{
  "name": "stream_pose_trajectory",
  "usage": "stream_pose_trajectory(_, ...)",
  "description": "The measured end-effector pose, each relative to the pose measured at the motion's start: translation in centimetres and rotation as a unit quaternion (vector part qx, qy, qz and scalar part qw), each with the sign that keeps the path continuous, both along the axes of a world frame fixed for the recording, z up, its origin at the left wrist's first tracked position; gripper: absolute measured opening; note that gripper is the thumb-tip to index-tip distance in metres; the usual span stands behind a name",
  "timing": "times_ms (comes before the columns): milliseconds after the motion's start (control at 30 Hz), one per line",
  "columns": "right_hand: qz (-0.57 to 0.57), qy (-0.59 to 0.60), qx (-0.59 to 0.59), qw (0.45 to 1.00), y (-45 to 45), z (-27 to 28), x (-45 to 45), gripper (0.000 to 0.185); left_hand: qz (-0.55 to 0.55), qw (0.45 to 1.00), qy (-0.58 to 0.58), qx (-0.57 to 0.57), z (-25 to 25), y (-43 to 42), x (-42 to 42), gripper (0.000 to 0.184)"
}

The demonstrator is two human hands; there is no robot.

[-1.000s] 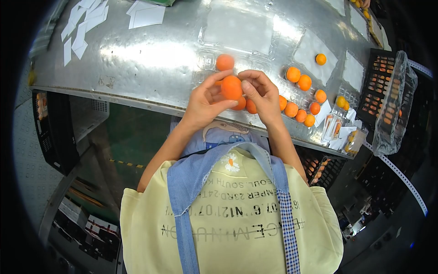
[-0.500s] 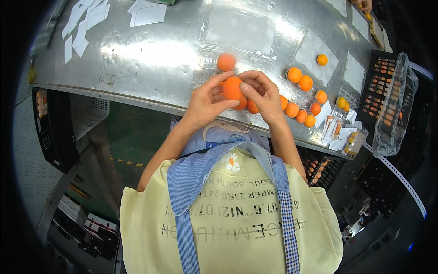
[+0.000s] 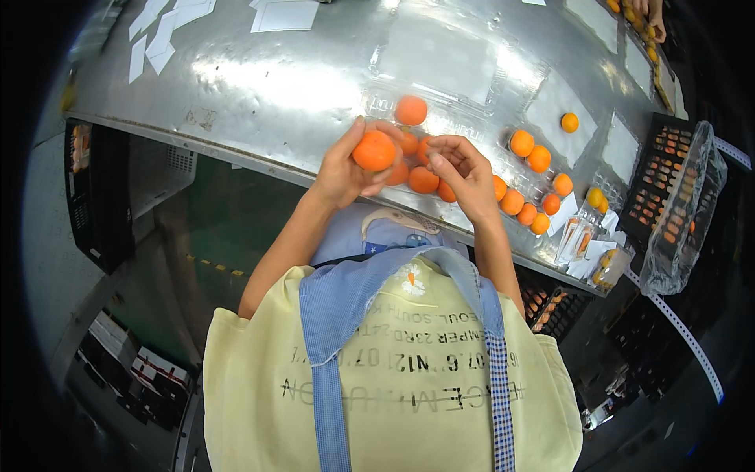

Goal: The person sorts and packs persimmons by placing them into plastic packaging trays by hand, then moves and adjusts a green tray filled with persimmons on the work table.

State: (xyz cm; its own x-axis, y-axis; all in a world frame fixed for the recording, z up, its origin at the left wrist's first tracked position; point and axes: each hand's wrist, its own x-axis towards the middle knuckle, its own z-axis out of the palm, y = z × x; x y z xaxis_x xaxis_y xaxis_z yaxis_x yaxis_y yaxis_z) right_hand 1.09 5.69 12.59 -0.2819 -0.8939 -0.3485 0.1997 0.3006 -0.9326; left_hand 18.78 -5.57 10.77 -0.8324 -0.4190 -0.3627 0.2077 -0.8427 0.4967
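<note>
An orange mandarin (image 3: 373, 150) rests in my left hand (image 3: 340, 169), its fingers wrapped round the fruit above the table's front edge. To the right, my right hand (image 3: 465, 177) is apart from that fruit. Its fingers are loosely bent, with a gap between thumb and forefinger, and nothing can be made out in them. Between and behind the hands, several mandarins (image 3: 423, 180) sit close together in what looks like a clear plastic tray (image 3: 381, 102). One more mandarin (image 3: 410, 110) lies at its far side. My hands partly hide the tray.
Several mandarins (image 3: 521, 143) in clear packaging stand on the metal table (image 3: 275, 102) at right. White cards (image 3: 285, 16) lie at the back left. Black crates (image 3: 657, 169) with fruit stand beyond the right edge. Another person's hand (image 3: 654, 23) shows at top right.
My right hand has come off the mandarin and moved slightly right. My left hand keeps the fruit and has shifted left with it. The whole view has shifted slightly.
</note>
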Motion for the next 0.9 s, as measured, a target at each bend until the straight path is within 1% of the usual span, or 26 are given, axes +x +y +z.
stream_pose_trajectory(100,0.02,0.028,-0.001,0.999,0.1,-0.4,0.4,0.029,-0.033,0.997,-0.074,-0.013,0.0,-0.1,-0.2,0.062)
stream_pose_trajectory(200,0.048,0.073,-0.044,0.995,-0.8,0.5,1.3,0.038,-0.066,0.99,-0.123,-0.013,0.1,0.1,-0.4,0.067)
stream_pose_trajectory(300,0.117,0.179,-0.04,0.976,-0.8,0.1,1.3,0.047,-0.081,0.98,-0.179,-0.023,0.6,0.6,-0.8,0.066)
stream_pose_trajectory(400,0.204,0.248,-0.08,0.944,-1.5,0.7,1.0,0.056,-0.124,0.97,-0.192,-0.081,-0.1,0.9,-0.6,0.072)
stream_pose_trajectory(500,0.216,0.2,-0.08,0.952,-1.6,1.2,1.1,0.058,-0.135,0.966,-0.19,-0.113,0.6,1.1,-0.8,0.073)
stream_pose_trajectory(600,0.23,0.186,-0.05,0.954,-1.0,1.0,0.8,0.057,-0.202,0.958,-0.16,-0.126,-0.1,1.0,-0.7,0.072)
stream_pose_trajectory(700,0.206,0.139,-0.018,0.968,-0.8,1.6,0.1,0.056,-0.178,0.955,-0.2,-0.129,1.2,1.3,-1.3,0.072)
stream_pose_trajectory(733,0.174,0.195,-0.025,0.965,-0.4,0.5,-0.7,0.054,-0.167,0.955,-0.194,-0.151,1.9,0.9,-1.4,0.071)
stream_pose_trajectory(833,0.049,0.276,-0.005,0.96,0.3,-0.5,-4.2,0.053,-0.128,0.955,-0.225,-0.144,0.6,0.6,-1.0,0.07)
stream_pose_trajectory(900,0.04,0.349,0.013,0.936,0.5,-1.3,-6.4,0.051,-0.108,0.956,-0.229,-0.147,0.0,0.2,-0.6,0.065)
